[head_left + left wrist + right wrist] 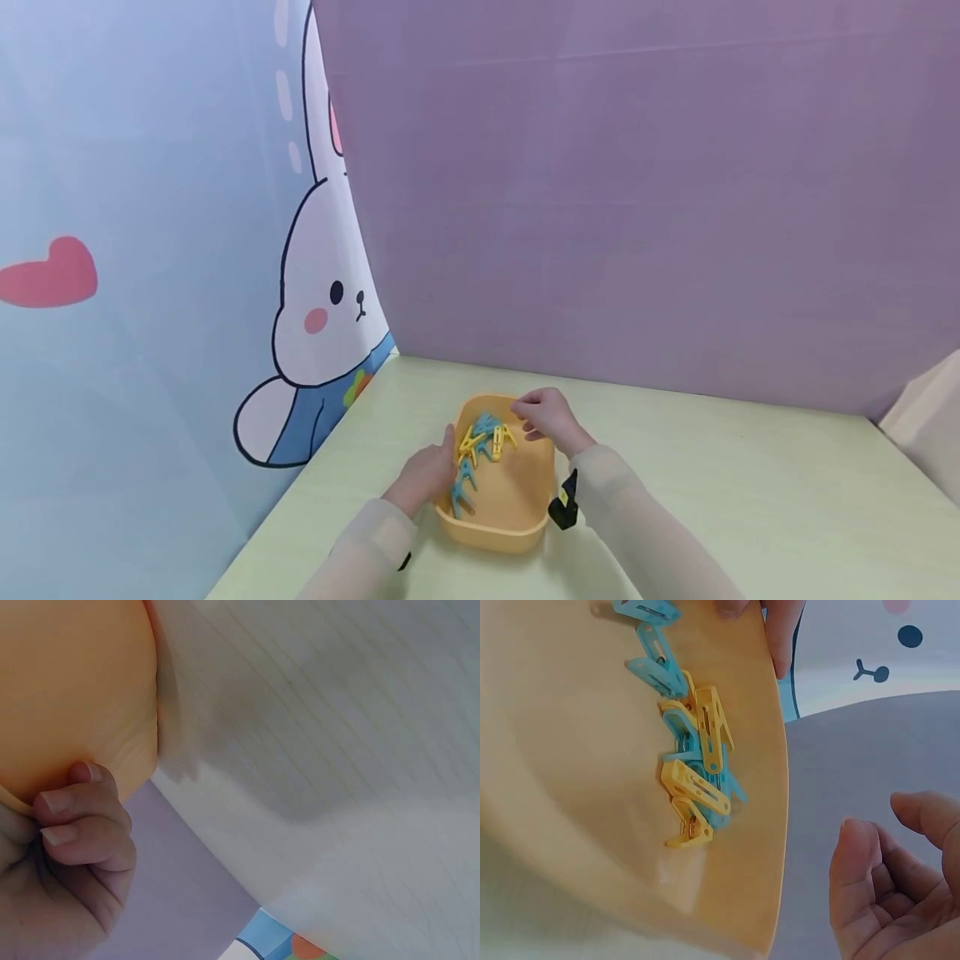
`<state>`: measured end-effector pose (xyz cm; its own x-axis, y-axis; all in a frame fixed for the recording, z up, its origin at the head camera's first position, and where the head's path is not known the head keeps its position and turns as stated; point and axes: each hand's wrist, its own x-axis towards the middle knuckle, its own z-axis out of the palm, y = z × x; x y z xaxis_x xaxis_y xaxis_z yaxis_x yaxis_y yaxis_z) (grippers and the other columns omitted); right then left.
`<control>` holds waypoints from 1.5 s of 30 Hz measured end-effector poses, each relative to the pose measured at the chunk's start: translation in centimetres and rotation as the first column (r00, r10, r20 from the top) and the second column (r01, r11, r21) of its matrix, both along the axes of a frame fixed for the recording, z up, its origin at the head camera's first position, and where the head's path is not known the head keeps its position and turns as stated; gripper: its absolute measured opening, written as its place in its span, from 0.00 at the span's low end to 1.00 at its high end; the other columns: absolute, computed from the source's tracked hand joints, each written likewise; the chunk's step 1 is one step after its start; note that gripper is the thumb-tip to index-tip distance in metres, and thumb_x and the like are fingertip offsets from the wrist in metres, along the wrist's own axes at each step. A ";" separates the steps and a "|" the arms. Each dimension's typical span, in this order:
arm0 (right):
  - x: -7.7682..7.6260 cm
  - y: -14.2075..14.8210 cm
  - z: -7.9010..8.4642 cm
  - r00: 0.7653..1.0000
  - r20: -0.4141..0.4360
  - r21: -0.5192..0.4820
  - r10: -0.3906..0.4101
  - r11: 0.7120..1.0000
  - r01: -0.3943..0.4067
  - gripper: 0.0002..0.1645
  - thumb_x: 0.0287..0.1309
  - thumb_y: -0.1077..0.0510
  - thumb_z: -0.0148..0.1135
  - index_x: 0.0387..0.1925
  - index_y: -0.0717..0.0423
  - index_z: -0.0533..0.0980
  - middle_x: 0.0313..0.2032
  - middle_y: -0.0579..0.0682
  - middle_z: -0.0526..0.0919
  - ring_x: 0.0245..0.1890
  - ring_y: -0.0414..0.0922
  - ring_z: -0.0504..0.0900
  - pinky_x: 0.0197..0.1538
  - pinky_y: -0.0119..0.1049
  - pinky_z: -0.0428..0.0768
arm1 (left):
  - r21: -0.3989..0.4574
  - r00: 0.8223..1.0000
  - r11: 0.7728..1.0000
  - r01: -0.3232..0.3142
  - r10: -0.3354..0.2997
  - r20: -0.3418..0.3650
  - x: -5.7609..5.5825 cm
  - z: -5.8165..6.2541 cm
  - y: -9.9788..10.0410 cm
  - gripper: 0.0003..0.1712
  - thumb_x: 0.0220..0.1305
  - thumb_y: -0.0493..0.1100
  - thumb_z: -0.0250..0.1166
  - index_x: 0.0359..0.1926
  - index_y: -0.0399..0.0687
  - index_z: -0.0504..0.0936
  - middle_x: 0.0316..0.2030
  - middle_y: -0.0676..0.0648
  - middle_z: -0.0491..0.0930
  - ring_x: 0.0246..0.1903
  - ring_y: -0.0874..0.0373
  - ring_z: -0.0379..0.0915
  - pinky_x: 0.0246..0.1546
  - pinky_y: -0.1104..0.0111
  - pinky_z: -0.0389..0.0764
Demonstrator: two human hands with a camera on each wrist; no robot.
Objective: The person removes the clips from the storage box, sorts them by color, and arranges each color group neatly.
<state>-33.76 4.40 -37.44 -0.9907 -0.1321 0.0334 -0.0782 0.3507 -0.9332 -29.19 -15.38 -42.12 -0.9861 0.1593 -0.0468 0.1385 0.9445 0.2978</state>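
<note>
A yellow-orange plastic bin [512, 498] sits tilted, with blue and yellow clothespins gathered along its left side. A yellow clothespin [709, 727] lies on top of the heap, and a blue clothespin [461, 497] rests nearer the front. My left hand [426, 477] grips the bin's left wall; in the left wrist view its curled fingers [82, 806] press against the outer side. Over the bin's far right corner is my right hand [553, 417], loosely bent. Thumb and forefinger stand apart with nothing between them in the right wrist view.
The pale green table [697, 483] extends widely to the right of the bin. A purple cloth wall [637, 208] closes off the back, and a blue panel with a cartoon rabbit [322, 308] stands on the left. White fabric [926, 425] hangs at the right edge.
</note>
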 end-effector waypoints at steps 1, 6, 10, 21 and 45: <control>0.0 -0.1 0.0 1.000 -0.002 -0.001 0.003 1.000 -0.003 0.12 0.58 0.60 0.58 0.38 0.68 0.79 0.31 0.58 0.77 0.23 0.46 0.76 0.27 0.39 0.79 | -0.002 1.000 1.000 0.000 0.000 -0.002 0.0 -0.1 0.0 0.36 0.65 0.38 0.53 0.69 0.33 0.48 0.18 0.48 0.68 0.17 0.57 0.65 0.22 0.66 0.70; -0.3 -0.7 -0.2 0.999 -0.010 0.001 0.030 1.000 -0.030 0.13 0.58 0.60 0.58 0.40 0.68 0.78 0.32 0.59 0.77 0.26 0.52 0.77 0.28 0.41 0.80 | 0.005 1.000 1.000 0.003 -0.003 0.000 -0.1 -0.2 0.0 0.37 0.65 0.38 0.53 0.69 0.34 0.47 0.18 0.48 0.68 0.16 0.57 0.65 0.22 0.66 0.69; -0.5 -1.0 -0.3 0.999 -0.009 -0.008 0.038 0.999 -0.038 0.14 0.58 0.60 0.58 0.40 0.68 0.78 0.34 0.61 0.77 0.24 0.50 0.77 0.28 0.40 0.80 | 0.004 1.000 1.000 0.002 -0.002 0.001 -0.3 -0.1 0.1 0.37 0.64 0.38 0.53 0.69 0.34 0.48 0.17 0.48 0.68 0.17 0.57 0.65 0.22 0.66 0.69; -1.0 -1.7 -1.1 0.999 0.032 -0.032 -0.003 0.999 0.004 0.12 0.56 0.61 0.59 0.36 0.68 0.78 0.33 0.62 0.78 0.23 0.50 0.77 0.29 0.42 0.80 | 0.011 1.000 1.000 0.002 -0.002 0.011 -0.4 0.0 0.2 0.37 0.65 0.38 0.54 0.69 0.35 0.47 0.19 0.48 0.68 0.17 0.57 0.65 0.23 0.66 0.69; -1.3 -2.7 -2.7 0.996 0.074 0.059 -0.045 0.997 0.040 0.23 0.53 0.64 0.59 0.09 0.53 0.60 0.09 0.46 0.63 0.17 0.51 0.78 0.30 0.47 0.80 | 0.016 1.000 1.000 -0.025 0.025 0.016 -0.1 -0.2 0.1 0.36 0.65 0.38 0.53 0.69 0.35 0.48 0.19 0.47 0.69 0.18 0.56 0.66 0.24 0.65 0.70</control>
<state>-35.08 1.66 -40.09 -0.9948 -0.0894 -0.0478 0.0075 0.4056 -0.9140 -29.25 -15.25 -42.32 -0.9889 0.1357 -0.0605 0.1101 0.9426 0.3154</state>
